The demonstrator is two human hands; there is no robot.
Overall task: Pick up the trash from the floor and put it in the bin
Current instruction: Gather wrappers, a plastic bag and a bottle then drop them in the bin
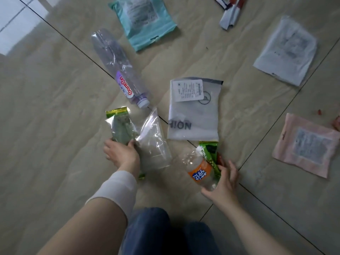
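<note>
Trash lies scattered on the tiled floor. My left hand [120,153] grips the lower end of a green snack wrapper [120,126], with a clear plastic bag [153,144] bunched beside it. My right hand [223,181] holds a small orange-labelled bottle [198,172] together with a green wrapper [209,153]. Further out lie a large clear water bottle [117,65], a white frosted bag [193,111], a teal pouch [143,21], a white pouch [287,50] and a pink pouch [307,146]. No bin is in view.
Folded white and red wrappers [230,11] lie at the top edge. My knees in blue jeans [165,234] sit at the bottom centre. Dark grout lines cross the beige floor tiles [46,107].
</note>
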